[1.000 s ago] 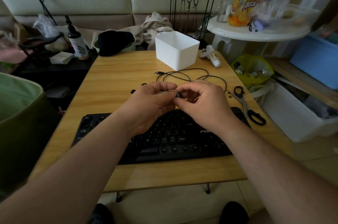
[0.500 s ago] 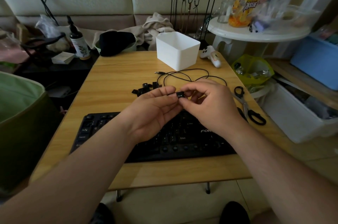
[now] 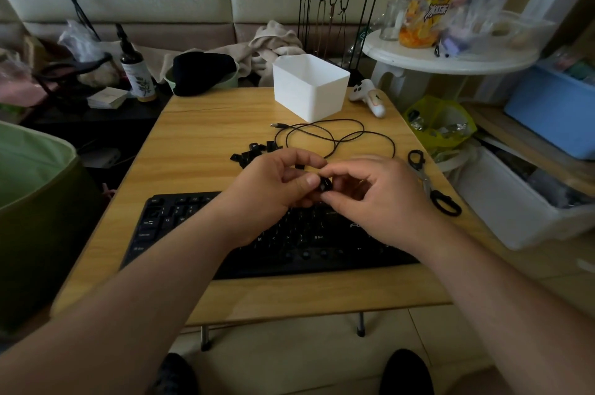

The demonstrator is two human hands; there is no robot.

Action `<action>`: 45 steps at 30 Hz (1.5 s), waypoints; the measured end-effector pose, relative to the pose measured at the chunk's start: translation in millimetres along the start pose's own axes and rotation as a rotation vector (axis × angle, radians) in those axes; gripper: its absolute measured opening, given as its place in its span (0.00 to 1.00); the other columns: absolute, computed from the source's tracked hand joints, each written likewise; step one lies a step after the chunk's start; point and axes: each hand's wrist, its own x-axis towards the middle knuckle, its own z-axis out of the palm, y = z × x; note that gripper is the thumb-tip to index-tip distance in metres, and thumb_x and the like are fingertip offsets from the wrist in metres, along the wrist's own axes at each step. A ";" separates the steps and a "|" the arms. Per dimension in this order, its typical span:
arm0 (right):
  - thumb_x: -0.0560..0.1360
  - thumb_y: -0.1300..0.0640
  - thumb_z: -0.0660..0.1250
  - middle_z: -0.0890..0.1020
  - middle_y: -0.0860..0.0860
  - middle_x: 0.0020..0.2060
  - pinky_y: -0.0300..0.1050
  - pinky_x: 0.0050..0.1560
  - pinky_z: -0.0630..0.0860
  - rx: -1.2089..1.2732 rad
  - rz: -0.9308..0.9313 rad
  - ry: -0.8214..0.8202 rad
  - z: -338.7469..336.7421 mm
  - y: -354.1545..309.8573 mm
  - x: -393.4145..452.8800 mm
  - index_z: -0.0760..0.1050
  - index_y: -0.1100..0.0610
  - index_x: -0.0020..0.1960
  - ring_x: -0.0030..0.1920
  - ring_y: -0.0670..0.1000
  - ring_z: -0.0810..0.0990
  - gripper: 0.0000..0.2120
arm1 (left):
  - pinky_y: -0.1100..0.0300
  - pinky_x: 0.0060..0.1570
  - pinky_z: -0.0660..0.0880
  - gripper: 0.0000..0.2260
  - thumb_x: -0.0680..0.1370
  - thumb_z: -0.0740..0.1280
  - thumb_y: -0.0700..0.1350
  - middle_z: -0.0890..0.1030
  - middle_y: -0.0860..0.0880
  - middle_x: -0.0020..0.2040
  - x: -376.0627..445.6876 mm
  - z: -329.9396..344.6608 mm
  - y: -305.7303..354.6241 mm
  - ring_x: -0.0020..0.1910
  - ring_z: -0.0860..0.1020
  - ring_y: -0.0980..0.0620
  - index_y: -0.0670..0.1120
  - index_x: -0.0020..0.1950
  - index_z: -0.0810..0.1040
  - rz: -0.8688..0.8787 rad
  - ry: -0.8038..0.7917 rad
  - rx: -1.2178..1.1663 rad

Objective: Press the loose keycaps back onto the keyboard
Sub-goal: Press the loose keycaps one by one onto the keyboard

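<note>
A black keyboard (image 3: 180, 220) lies near the front of the wooden table (image 3: 206, 124), its middle hidden under my hands. Above its top row I hold one black keycap (image 3: 325, 184) between the fingertips of both hands. My left hand (image 3: 273, 191) pinches it with thumb and forefinger from the left. From the right, my right hand (image 3: 380, 198) grips it with thumb and fingers. A pile of several loose black keycaps (image 3: 252, 151) sits on the table just behind my left hand.
A coiled black cable (image 3: 338, 133) lies behind my hands. Scissors (image 3: 431, 185) rest at the table's right edge. A white box (image 3: 309, 85) and a white controller (image 3: 367, 98) stand at the back. A green bin (image 3: 35, 201) is on the left, storage boxes on the right.
Both hands, still holding the keycap, have drawn a little nearer to me and lower over the keyboard's top row. The pile of loose keycaps behind them has come into sight.
</note>
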 end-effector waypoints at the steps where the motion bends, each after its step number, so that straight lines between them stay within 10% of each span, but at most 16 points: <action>1: 0.70 0.56 0.81 0.83 0.41 0.42 0.31 0.42 0.75 -0.016 -0.005 -0.011 -2.7 -0.2 -2.7 0.86 0.47 0.56 0.45 0.43 0.82 0.15 | 0.60 0.48 0.81 0.08 0.83 0.67 0.37 0.86 0.46 0.44 -0.1 2.3 0.2 0.43 0.83 0.53 0.45 0.62 0.79 0.015 -0.017 0.042; 13: 0.70 0.53 0.78 0.84 0.39 0.40 0.34 0.39 0.79 -0.113 0.181 -0.186 -76.5 8.1 -30.0 0.86 0.43 0.52 0.41 0.41 0.83 0.11 | 0.63 0.45 0.78 0.15 0.84 0.67 0.42 0.87 0.51 0.43 9.1 71.8 -0.3 0.43 0.83 0.59 0.50 0.71 0.76 0.050 -0.066 0.129; 17: 0.72 0.55 0.79 0.83 0.37 0.42 0.40 0.42 0.79 -0.151 0.315 -0.170 -109.1 35.3 -37.7 0.84 0.41 0.50 0.42 0.40 0.82 0.11 | 0.61 0.55 0.80 0.19 0.86 0.63 0.46 0.84 0.56 0.61 9.7 75.5 -5.7 0.54 0.82 0.59 0.56 0.77 0.71 0.179 -0.079 0.649; 22: 0.72 0.53 0.79 0.82 0.42 0.40 0.39 0.42 0.76 -0.225 0.392 -0.315 -116.0 55.3 -45.1 0.84 0.39 0.49 0.42 0.41 0.80 0.11 | 0.53 0.66 0.70 0.11 0.83 0.68 0.48 0.84 0.55 0.59 7.7 65.5 -27.7 0.59 0.77 0.53 0.53 0.64 0.84 0.402 -0.040 1.059; 45: 0.75 0.50 0.76 0.79 0.37 0.45 0.48 0.56 0.77 -0.551 0.141 -0.510 -80.8 48.4 -42.1 0.86 0.44 0.54 0.49 0.40 0.77 0.08 | 0.50 0.66 0.67 0.12 0.82 0.68 0.54 0.77 0.58 0.59 3.3 70.7 -32.6 0.63 0.69 0.51 0.59 0.64 0.83 0.398 -0.010 1.129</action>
